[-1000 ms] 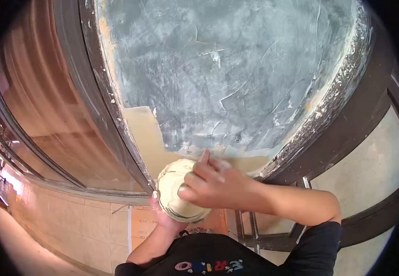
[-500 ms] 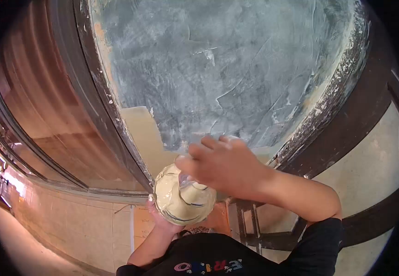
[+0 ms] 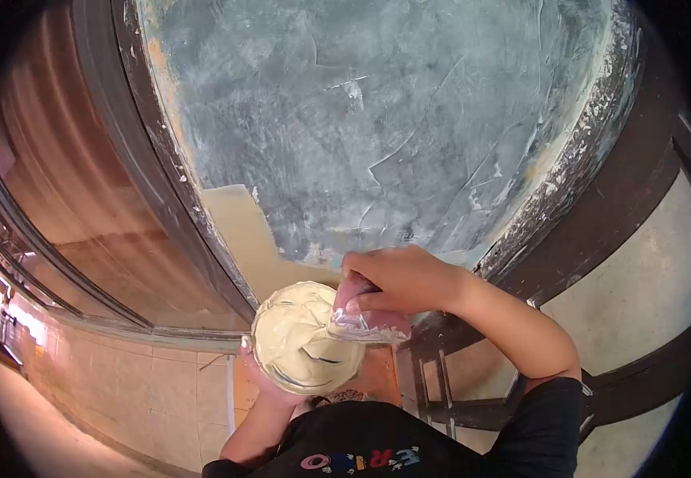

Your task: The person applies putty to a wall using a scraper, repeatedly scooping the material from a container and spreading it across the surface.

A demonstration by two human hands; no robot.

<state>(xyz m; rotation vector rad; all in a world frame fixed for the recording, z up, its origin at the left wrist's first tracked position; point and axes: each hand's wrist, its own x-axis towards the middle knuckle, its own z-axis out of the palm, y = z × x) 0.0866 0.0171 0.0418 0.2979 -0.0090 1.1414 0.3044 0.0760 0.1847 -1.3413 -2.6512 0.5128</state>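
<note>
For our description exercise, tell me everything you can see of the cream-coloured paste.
The cream-coloured paste looks thick, smooth and moist, with swirls and ridges. It spreads across a round container, reaching the rim, with a few dark streaks towards the bottom. It sits below the grey wall. The left hand supports the container; the pinkish spreader in the right hand meets the paste's right side.

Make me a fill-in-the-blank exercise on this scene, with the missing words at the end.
1. The left hand supports the bowl, while the ____ hand grips the scraper.
2. The black shirt bears coloured ____.
3. In the picture, the smooth pale strip climbs the grey wall's ____ edge.

Missing words: right; letters; left.
</note>
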